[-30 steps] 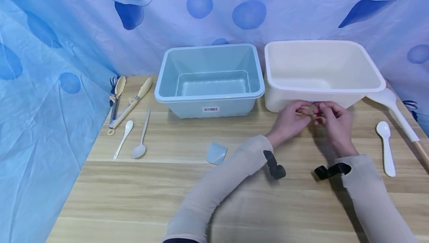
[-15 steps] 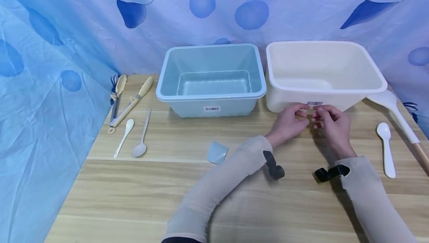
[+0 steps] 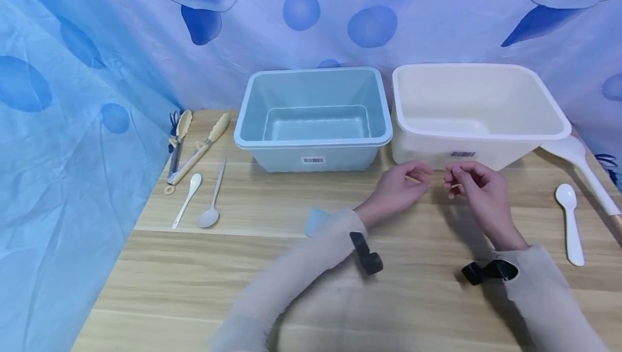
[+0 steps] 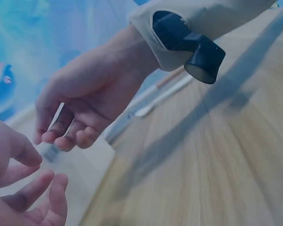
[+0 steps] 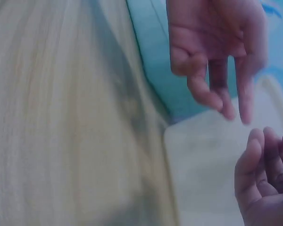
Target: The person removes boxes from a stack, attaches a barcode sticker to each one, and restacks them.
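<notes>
In the head view a white plastic basin [image 3: 486, 147] stands at the back right with a barcode sticker [image 3: 463, 154] on its front wall. My left hand [image 3: 396, 187] is in front of the basin's left corner, fingers loosely bent with nothing visible between them. Just right of it, below the sticker, is my right hand [image 3: 481, 193], its thumb near the bent forefinger and no object showing there. A gap separates the two hands. Both wrist views show the fingertips facing each other, the left hand [image 5: 217, 47] and the right hand [image 4: 89, 103] without an object.
Left of the white basin stands a light-blue basin [image 3: 313, 141], also with a barcode label [image 3: 313, 160]. Tongs [image 3: 201, 149] and two spoons [image 3: 209, 217] lie at the left. A white spoon [image 3: 570, 222] and a large white ladle-like utensil [image 3: 590, 174] lie right. A sleeve partly covers a pale-blue square [image 3: 317, 220].
Both hands have drawn back from the white basin's front, the left one also moving left, away from the right. The sticker, partly hidden a second ago, now shows fully.
</notes>
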A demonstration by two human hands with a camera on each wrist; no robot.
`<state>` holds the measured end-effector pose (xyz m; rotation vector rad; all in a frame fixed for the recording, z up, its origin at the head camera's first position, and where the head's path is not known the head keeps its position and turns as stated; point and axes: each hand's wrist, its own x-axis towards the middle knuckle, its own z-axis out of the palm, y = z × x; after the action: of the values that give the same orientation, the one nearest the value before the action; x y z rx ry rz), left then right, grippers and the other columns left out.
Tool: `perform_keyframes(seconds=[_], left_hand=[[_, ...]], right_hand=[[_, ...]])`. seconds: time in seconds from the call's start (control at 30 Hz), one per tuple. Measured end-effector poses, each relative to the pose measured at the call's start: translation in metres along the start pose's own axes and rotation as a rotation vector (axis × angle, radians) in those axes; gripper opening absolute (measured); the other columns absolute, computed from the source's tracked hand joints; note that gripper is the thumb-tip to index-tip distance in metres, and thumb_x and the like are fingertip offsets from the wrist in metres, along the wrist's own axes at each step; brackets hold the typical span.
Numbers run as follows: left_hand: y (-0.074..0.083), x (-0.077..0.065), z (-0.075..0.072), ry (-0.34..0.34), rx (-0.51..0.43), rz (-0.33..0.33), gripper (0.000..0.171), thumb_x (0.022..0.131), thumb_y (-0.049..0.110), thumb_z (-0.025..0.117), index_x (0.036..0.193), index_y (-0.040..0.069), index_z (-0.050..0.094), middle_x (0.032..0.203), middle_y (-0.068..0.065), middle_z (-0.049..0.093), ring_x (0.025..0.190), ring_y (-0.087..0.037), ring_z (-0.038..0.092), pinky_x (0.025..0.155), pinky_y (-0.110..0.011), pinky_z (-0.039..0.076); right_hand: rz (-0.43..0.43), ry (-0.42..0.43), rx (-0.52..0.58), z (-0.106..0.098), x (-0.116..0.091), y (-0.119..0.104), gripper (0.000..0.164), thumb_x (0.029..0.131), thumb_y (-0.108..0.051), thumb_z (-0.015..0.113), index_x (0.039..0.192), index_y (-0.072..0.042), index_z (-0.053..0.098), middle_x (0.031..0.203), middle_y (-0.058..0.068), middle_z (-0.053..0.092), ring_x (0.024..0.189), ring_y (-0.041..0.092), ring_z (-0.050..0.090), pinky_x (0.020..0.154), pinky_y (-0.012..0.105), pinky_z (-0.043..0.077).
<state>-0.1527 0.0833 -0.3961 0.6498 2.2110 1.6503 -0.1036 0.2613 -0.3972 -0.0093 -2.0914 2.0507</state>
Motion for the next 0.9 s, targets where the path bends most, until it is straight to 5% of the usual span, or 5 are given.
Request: perform_keyframes(seconds=[0.17, 0.3, 0.53, 0.73, 0.9], left_hand=[[0.011, -0.028, -0.033, -0.051, -0.039, 0.026, 0.022, 0.091, 0.005, 0.060, 0.113, 0.004, 0.066, 0.108, -0.010, 0.069, 0.086, -0.010, 0.066, 0.067, -0.020, 0.055], [0.025, -0.048, -0.062, -0.060, -0.018, 0.109, 0.024, 0.091, 0.002, 0.059, 0.115, 0.002, 0.064, 0.108, -0.013, 0.068, 0.092, -0.013, 0.065, 0.077, -0.018, 0.054], [0.049, -0.073, -0.122, 0.103, 0.138, 0.183, 0.032, 0.086, 0.000, 0.063, 0.118, 0.003, 0.062, 0.107, -0.013, 0.067, 0.099, -0.021, 0.064, 0.079, -0.022, 0.055], [0.051, -0.081, -0.181, 0.309, 0.352, 0.187, 0.052, 0.084, 0.013, 0.072, 0.133, 0.010, 0.055, 0.134, -0.007, 0.056, 0.124, -0.021, 0.052, 0.095, -0.033, 0.051], [0.038, -0.084, -0.225, 0.466, 0.510, 0.114, 0.067, 0.082, 0.028, 0.076, 0.142, 0.018, 0.047, 0.147, -0.007, 0.042, 0.135, -0.022, 0.040, 0.107, -0.045, 0.040]], right_hand=[[-0.142, -0.109, -0.211, 0.008, -0.004, -0.025, 0.015, 0.096, -0.004, 0.055, 0.102, 0.005, 0.064, 0.082, 0.002, 0.069, 0.071, 0.008, 0.067, 0.054, 0.022, 0.055], [-0.307, -0.148, -0.382, 0.010, -0.003, -0.049, 0.016, 0.093, 0.006, 0.055, 0.105, 0.005, 0.065, 0.085, -0.003, 0.071, 0.070, 0.005, 0.068, 0.053, 0.020, 0.053], [-0.530, -0.044, -0.648, -0.005, 0.010, -0.086, 0.025, 0.087, 0.008, 0.060, 0.110, 0.002, 0.069, 0.094, -0.029, 0.065, 0.068, -0.012, 0.062, 0.053, 0.006, 0.046], [-0.392, 0.092, -0.560, -0.040, 0.041, -0.098, 0.029, 0.091, 0.003, 0.058, 0.117, -0.005, 0.067, 0.096, -0.030, 0.064, 0.075, -0.014, 0.061, 0.066, 0.000, 0.045], [-0.184, 0.328, -0.601, -0.075, 0.070, -0.087, 0.032, 0.095, -0.010, 0.057, 0.124, -0.022, 0.062, 0.107, -0.028, 0.064, 0.085, -0.020, 0.054, 0.085, 0.001, 0.042]])
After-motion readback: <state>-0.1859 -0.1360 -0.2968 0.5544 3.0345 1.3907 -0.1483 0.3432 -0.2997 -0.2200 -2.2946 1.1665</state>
